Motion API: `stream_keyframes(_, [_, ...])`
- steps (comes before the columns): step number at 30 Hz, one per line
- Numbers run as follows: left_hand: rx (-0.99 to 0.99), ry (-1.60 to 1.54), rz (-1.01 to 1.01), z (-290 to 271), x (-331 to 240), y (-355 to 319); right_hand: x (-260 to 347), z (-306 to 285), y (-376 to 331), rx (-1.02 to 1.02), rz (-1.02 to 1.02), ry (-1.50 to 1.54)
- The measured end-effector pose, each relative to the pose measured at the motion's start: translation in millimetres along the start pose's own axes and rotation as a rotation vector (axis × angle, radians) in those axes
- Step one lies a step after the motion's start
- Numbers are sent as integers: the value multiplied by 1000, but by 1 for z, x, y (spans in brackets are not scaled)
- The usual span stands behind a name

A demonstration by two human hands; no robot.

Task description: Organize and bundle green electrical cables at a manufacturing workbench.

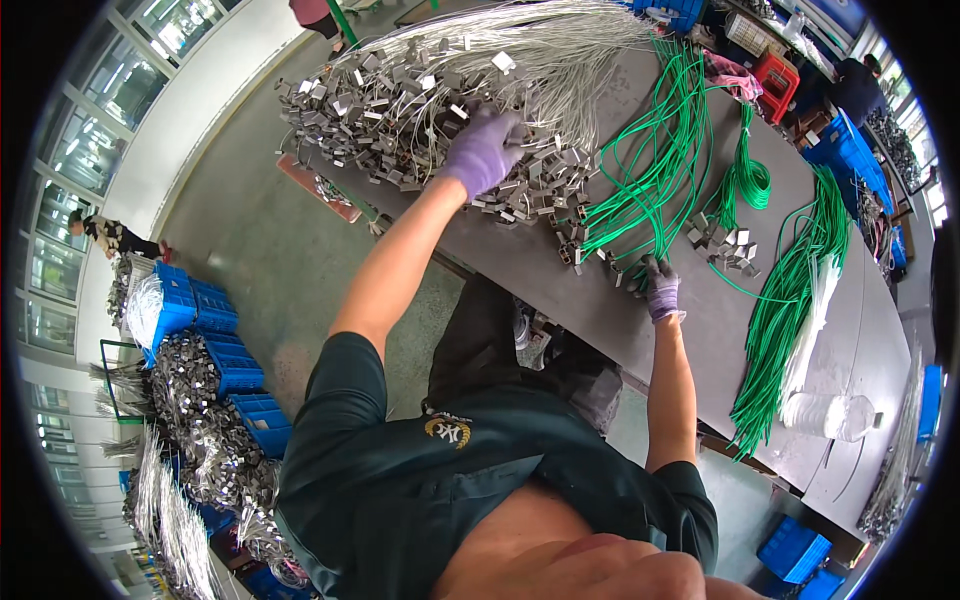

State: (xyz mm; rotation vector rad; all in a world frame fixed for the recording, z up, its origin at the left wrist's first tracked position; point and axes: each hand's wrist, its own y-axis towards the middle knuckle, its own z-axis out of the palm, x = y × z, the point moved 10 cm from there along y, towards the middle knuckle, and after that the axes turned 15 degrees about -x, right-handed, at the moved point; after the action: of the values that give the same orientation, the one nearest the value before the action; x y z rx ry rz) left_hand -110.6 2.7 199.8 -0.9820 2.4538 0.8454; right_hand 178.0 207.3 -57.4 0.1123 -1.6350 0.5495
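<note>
Standing at the far left on the floor, blue crates (222, 345) hold heaps of metal clips and white wire. Further right, the left hand (484, 150), in a purple glove, reaches into the pile of small metal brackets (400, 110) on the grey desk (660, 345), its fingers curled down among them; whether it grips one cannot be told. White wires (560, 50) fan out behind the pile. To the right, the right hand (660, 290), also gloved, is pinching the ends of a bundle of green wires (650, 160) near the desk's front edge. More green wire bundles (790, 310) lie beyond.
</note>
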Motion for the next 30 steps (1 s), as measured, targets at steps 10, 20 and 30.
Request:
stream_keyframes(10, [-311, 269, 201, -5, 14, -7, -4, 3, 0, 12, -16, 29])
stream_keyframes(20, [-7, -440, -162, -7, 37, -2, -6, 2, 6, 45, 48, 143])
stream_keyframes(30, [380, -506, -335, 5, 54, -85, 48, 57, 9, 280, 57, 465])
